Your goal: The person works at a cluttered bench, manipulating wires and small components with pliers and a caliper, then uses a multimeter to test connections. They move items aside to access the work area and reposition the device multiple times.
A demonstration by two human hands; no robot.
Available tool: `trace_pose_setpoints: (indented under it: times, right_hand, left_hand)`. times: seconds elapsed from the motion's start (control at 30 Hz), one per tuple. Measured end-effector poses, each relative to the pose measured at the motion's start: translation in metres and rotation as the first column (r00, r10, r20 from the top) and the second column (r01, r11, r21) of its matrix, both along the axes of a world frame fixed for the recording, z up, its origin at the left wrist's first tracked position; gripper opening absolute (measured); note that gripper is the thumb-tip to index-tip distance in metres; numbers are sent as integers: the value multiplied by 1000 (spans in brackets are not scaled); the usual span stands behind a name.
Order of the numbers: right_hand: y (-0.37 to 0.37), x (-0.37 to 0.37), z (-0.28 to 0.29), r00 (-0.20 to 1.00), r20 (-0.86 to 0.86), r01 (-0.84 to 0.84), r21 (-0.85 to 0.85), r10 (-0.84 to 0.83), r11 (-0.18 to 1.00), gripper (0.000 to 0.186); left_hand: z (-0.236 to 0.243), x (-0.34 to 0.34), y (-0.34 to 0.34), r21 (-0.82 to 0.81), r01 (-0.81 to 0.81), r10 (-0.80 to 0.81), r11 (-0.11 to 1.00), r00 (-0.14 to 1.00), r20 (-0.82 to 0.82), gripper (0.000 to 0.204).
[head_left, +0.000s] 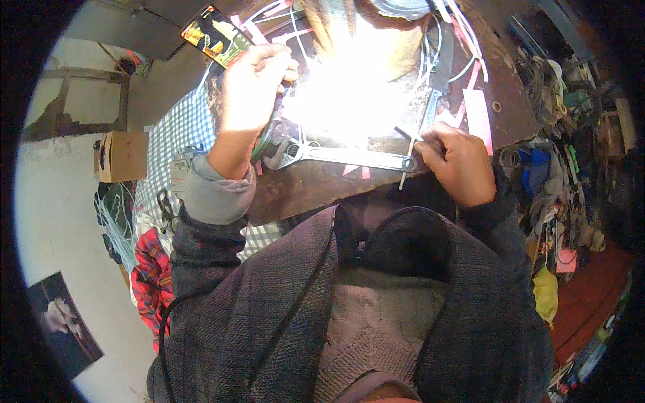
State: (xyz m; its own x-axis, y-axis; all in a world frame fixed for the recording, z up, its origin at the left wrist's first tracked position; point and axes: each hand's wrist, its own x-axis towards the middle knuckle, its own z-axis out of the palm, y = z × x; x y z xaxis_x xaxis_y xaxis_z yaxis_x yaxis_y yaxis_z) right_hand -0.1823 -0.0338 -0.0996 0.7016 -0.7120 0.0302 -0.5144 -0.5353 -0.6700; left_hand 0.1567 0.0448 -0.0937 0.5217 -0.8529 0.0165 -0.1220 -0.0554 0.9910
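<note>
Dark brown and kinda scuffed, the surface is blown out in the middle by white glare, so what's under there can't be made out. To the left, a blue-and-white checked cloth can be seen, with a cardboard box spotted further left. The left hand is held over the left part of the surface, fingers curled; whether anything's pinched in that grip can't be told, fingertips being washed out. The right hand is held low at the near right. Between the two, along the near edge, a silver spanner is laid left to right, its left end met by an adjustable wrench. At the far left, just past the left hand, a yellow-and-black card pack can be seen. A pink paper strip is found just beyond the right hand. A thin white strip is seen by the right fingertips and the spanner's right end. Smallest is a thin dark stick, pinched in the right grip, its tip pointed far left.
</note>
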Motion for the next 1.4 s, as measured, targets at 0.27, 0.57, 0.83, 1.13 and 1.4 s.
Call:
trace_pose_setpoints:
  times: [0.27, 0.57, 0.83, 1.13, 1.4]
  right_hand:
    - [-9, 26, -9, 996, -79, -30, -37, 27, 999, 24]
    - [-10, 32, -21, 1000, -24, -14, -147, 11, 989, 20]
    - [-12, 34, -28, 1000, -4, -11, -147, 11, 989, 17]
    - [-5, 41, -32, 988, -7, -148, -296, 153, 944, 15]
    - [26, 39, -50, 984, -116, -150, -101, 138, 984, 21]
  left_hand:
    - [-52, 19, -5, 59, 129, -141, 990, 931, 335, 17]
    - [-65, 13, -44, 309, 43, -311, 950, 228, 923, 26]
    - [-58, 17, -32, 229, 111, -251, 967, 260, 932, 20]
    - [-60, 3, 22, 197, 170, -259, 966, 665, 701, 22]
    - [-58, -40, 56, 65, 154, -134, 986, 498, 857, 14]
